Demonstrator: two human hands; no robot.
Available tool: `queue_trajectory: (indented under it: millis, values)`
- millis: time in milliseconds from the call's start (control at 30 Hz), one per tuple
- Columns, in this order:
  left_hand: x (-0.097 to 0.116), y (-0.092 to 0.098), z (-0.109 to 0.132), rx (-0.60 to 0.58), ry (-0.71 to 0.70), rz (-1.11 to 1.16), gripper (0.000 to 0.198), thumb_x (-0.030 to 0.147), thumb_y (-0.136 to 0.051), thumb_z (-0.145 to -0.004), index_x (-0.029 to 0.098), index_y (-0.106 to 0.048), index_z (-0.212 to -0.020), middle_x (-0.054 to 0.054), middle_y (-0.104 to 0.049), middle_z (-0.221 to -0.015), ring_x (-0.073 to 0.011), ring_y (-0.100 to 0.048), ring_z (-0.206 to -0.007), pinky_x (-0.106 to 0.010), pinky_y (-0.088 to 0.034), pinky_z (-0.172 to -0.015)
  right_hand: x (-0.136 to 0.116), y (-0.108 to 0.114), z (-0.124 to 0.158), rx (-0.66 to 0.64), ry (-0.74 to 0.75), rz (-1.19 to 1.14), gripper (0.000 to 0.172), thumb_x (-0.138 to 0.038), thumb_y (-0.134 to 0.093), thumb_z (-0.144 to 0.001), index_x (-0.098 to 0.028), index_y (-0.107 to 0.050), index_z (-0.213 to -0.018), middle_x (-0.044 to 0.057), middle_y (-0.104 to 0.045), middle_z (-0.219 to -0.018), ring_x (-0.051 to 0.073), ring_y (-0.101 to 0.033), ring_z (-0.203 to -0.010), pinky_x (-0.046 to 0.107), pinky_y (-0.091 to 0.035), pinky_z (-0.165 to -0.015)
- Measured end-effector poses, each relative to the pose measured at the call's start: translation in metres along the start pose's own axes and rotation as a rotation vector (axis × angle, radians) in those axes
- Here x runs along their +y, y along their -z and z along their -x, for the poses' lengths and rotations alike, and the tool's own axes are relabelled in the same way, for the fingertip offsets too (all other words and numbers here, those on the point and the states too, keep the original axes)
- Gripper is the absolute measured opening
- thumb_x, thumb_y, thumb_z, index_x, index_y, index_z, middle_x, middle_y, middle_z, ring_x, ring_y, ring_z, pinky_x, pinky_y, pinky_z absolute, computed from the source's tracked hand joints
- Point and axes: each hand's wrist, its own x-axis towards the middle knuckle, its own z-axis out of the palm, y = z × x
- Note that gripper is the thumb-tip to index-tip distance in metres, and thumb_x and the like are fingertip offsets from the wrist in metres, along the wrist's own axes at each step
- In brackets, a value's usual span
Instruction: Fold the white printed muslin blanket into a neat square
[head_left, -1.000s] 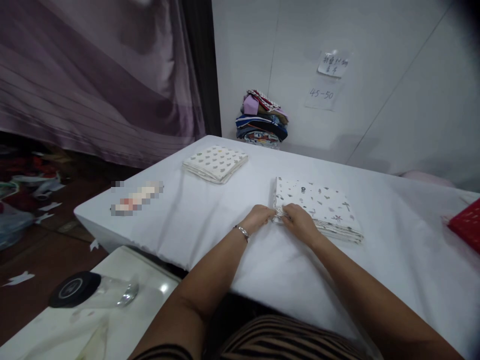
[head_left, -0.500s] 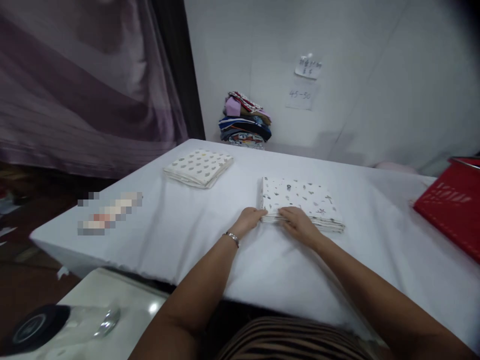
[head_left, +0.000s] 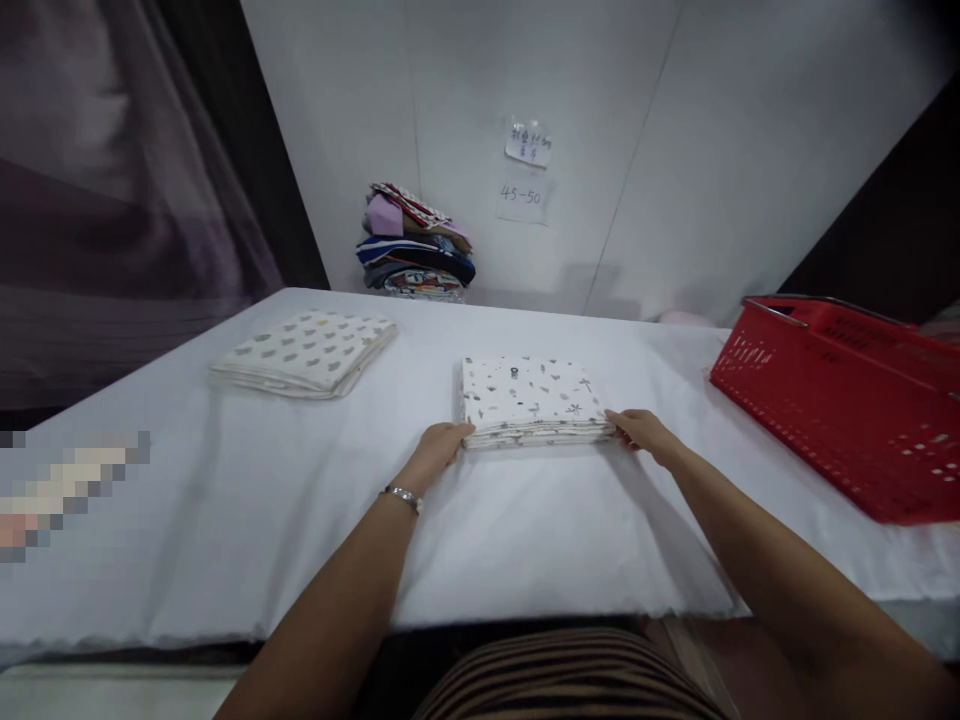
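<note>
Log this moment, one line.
left hand: touches folded white printed cloth, near-left corner | right hand: touches near-right corner | red plastic basket: right

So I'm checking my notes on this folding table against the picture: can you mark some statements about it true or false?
1. The left hand and the right hand are each at a near corner of the printed folded cloth. True.
2. The red basket stands left of that cloth. False: it stands to its right.
3. A bracelet is on the left wrist. True.
4. The spotted folded cloth lies on top of the printed one. False: it lies apart, farther left on the table.
5. A pile of fabrics sits at the wall. True.
</note>
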Motion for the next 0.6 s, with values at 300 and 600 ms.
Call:
queue_trajectory:
  millis: [300, 600]
  values:
    - [0.007, -0.004, 0.007, 0.008, -0.012, 0.027, 0.029, 0.038, -0.057, -0.069, 0.018, -0.042, -0.053, 0.006, -0.037, -0.042, -0.0067, -0.031, -0.038, -0.021, -0.022, -0.041, -0.013, 0.001, -0.012, -0.021, -0.022, -0.088, 0.029, -0.037, -0.065, -0.072, -0.018, -0.046, -0.06, -0.005, -0.04, -0.044, 0.006, -0.035, -0.041, 0.02, -0.025, -0.039]
    - [0.004, -0.003, 0.001, 0.035, 0.003, -0.177, 0.03, 0.043, -0.059, -0.068, 0.017, -0.049, -0.054, 0.004, -0.043, -0.041, -0.0095, -0.038, -0.04, -0.023, -0.03, -0.043, -0.005, -0.004, -0.009, -0.031, -0.122, 0.005, 0.03, -0.04, -0.066, -0.07, -0.017, -0.049, -0.063, -0.003, -0.047, -0.048, 0.007, -0.04, -0.04, 0.02, -0.028, -0.038]
